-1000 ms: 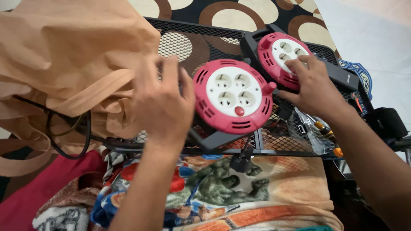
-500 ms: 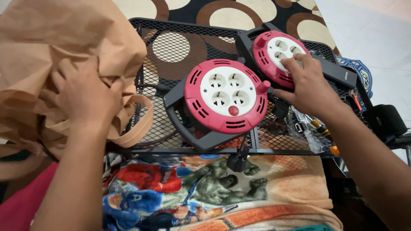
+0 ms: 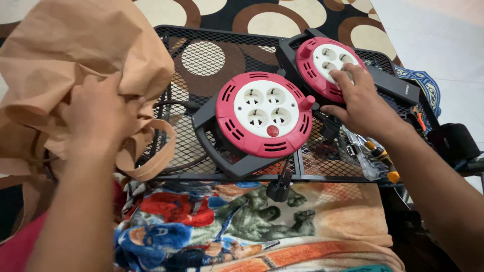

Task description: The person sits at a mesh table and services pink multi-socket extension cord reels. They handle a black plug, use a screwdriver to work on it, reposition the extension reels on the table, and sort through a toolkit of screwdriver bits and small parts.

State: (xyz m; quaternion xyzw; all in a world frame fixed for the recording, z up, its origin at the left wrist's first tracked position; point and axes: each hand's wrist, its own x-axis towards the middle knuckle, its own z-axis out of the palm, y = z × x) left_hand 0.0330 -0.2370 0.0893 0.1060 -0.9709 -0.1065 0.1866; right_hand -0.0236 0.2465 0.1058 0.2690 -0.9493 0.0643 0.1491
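Observation:
Two round pink-and-white extension cord reels in black frames lie on a black wire-mesh table. The nearer reel sits in the middle, with its black plug hanging over the front edge. The farther reel lies behind it to the right. My right hand rests on the farther reel's lower rim, fingers spread over its sockets. My left hand presses into a crumpled brown paper bag at the table's left side, fingers curled in the paper.
A clear packet of small tools with orange handles lies on the mesh under my right wrist. A colourful cartoon-print cloth lies below the table's front edge. A brown, cream and black patterned rug covers the floor behind.
My left hand left the nearer reel, moved left and now grips the brown paper bag. My right hand stays on the farther reel. The camera view shifted slightly.

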